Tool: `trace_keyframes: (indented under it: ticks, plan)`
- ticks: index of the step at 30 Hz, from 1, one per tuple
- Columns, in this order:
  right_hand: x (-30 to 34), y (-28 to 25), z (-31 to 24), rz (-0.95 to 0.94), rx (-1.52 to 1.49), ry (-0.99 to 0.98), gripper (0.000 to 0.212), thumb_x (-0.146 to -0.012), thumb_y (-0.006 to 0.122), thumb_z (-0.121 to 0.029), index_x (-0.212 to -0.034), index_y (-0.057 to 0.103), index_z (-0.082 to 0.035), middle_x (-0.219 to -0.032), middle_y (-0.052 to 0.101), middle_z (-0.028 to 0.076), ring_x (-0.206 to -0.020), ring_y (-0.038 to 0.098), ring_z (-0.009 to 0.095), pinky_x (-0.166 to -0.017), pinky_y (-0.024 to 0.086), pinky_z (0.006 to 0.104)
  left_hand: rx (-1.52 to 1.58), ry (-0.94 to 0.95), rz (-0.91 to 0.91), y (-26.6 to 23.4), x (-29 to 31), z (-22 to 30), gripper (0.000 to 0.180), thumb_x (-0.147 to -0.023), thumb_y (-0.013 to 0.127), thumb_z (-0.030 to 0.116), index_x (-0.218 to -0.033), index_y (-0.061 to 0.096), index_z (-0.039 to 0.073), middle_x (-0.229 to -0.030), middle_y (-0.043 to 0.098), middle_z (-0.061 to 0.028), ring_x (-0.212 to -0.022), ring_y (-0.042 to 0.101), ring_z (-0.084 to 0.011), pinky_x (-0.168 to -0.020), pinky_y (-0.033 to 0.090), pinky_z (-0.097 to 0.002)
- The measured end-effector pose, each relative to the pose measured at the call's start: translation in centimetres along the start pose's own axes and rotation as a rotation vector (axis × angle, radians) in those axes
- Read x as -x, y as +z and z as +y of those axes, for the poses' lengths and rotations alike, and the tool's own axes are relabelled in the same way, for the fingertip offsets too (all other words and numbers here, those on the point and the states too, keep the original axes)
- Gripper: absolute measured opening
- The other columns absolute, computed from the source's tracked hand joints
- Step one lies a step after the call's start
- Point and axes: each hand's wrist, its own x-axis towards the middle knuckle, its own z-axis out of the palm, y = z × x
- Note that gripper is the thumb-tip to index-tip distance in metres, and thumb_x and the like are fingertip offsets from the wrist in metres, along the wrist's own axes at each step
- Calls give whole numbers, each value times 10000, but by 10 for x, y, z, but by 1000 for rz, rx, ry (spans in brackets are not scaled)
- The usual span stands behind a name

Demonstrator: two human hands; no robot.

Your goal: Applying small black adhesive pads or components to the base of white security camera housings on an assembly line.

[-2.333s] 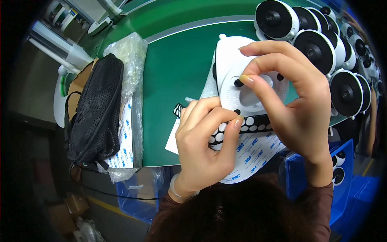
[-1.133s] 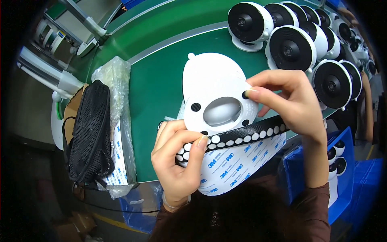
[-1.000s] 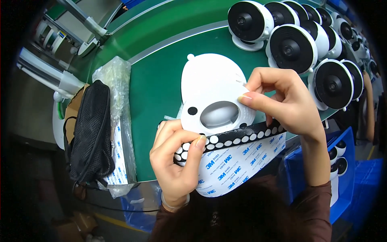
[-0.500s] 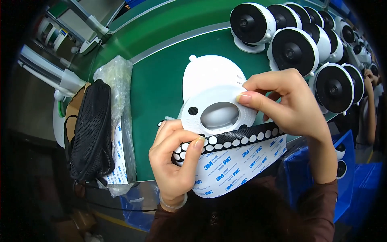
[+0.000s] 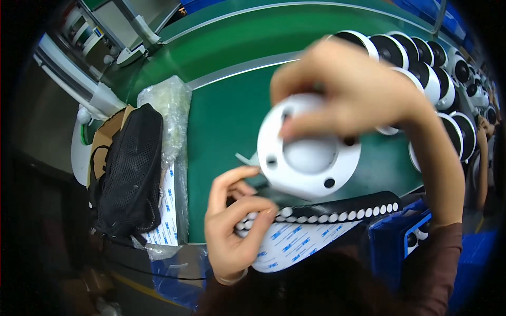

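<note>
My left hand (image 5: 237,224) pinches the rolled edge of a sheet of round adhesive foot pads (image 5: 342,211) between thumb and fingers. The sheet has white dots along a black strip, and its white backing with blue print hangs toward me. Above it, my right hand (image 5: 358,87), smeared by motion, grips a white camera (image 5: 305,185) whose round base faces up. Black round pads show on the base ring, the clearest at its lower right. My thumb lies across the ring, and the hand hides the far part of the camera.
Several white cameras with black fronts (image 5: 387,51) stand in rows at the right of the green table (image 5: 221,116). On the left are a black mesh bag (image 5: 129,174) and bubble wrap (image 5: 171,110). A blue bin (image 5: 390,237) sits below the table's right edge.
My right hand has swung up and over the camera, now with the thumb across its base. The camera has shifted and turned. My left hand stays on the sheet, slightly lower in view.
</note>
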Motion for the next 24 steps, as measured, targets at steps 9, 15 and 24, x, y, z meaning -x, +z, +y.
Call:
trace_keyframes:
  ticks: [9,15,24]
  plan:
    - [-130,-33,59,16,344,414,176,-637,634,-174,-779,702,-95,-819,678,74,-760,626,210,-741,444,256,14,-58,-204,-14,4,-10,103,-666,616,-42,-765,634,-22,-873,594,-130,-692,544,-176,-620,430,-256]
    - [-141,67,165,316,704,124,102,-716,594,-169,-795,588,-104,-682,623,96,-659,622,300,-578,509,388,107,-32,-224,-4,0,-21,111,-659,657,-27,-765,639,1,-821,609,-90,-677,566,-173,-589,436,-259]
    - [-87,96,259,97,825,212,111,-767,513,-131,-847,574,-83,-731,632,113,-698,636,282,-625,518,387,155,33,-249,-3,0,-27,158,-613,691,-6,-760,653,40,-808,617,-57,-636,554,-166,-560,418,-255]
